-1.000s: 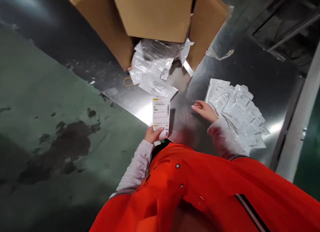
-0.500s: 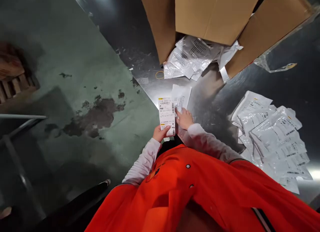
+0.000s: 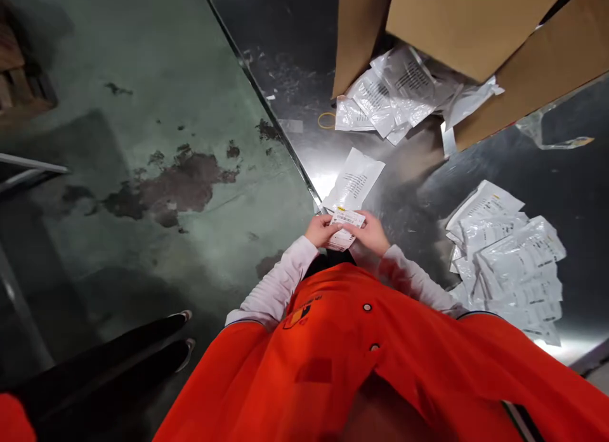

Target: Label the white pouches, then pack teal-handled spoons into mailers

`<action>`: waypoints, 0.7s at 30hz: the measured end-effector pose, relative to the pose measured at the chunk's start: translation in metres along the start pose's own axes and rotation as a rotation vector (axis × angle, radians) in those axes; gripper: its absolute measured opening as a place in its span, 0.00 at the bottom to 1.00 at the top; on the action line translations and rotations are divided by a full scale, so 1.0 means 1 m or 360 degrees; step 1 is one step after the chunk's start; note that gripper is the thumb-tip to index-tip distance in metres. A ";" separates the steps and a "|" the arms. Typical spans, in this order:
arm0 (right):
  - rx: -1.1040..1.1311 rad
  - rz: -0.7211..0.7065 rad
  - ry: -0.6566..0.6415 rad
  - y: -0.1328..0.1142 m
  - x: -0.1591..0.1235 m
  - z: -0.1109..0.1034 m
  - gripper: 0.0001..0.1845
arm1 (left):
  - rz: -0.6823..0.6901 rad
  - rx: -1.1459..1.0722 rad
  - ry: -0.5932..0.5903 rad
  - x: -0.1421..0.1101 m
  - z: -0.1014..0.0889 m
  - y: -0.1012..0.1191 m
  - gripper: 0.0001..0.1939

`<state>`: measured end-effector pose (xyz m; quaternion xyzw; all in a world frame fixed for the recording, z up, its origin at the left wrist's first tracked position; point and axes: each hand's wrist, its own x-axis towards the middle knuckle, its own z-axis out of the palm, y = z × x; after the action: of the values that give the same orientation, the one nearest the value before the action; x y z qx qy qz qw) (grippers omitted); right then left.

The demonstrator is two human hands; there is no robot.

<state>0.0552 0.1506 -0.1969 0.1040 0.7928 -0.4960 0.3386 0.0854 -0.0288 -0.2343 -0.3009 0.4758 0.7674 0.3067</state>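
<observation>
Both my hands hold a small white label sheet (image 3: 343,229) with barcodes, close to my chest at the near edge of the steel table (image 3: 476,156). My left hand (image 3: 321,230) grips its left side, fingers curled. Gripping the right side is my right hand (image 3: 372,233), its fingers pinched. Just beyond the sheet lies one clear printed bag (image 3: 354,182) flat on the table.
A tipped cardboard box (image 3: 457,30) at the back spills several clear bags (image 3: 394,96). A pile of bags (image 3: 509,252) lies at the right. A yellow rubber band (image 3: 326,120) sits near the box. Green stained floor (image 3: 143,175) lies left; my legs show at bottom left.
My right hand came from the right pile, set a bag down in front, then joined the left hand on the label sheet, which now lies tilted flatter. The view swung left.
</observation>
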 end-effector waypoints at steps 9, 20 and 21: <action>-0.0388 -0.0179 0.0104 -0.032 0.026 -0.025 0.11 | 0.0169 0.0210 0.0553 0.010 0.022 -0.016 0.22; -0.0828 -0.0104 0.0566 -0.031 0.198 -0.065 0.09 | -0.0371 0.0046 0.0058 0.032 -0.037 -0.023 0.22; -0.0845 -0.0097 0.0572 -0.029 0.206 -0.067 0.10 | -0.0402 0.0054 0.0098 0.031 -0.040 -0.027 0.20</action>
<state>-0.1428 0.1586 -0.2898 0.0740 0.9444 -0.2554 0.1935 0.0930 -0.0499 -0.2870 -0.3765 0.4562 0.7050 0.3913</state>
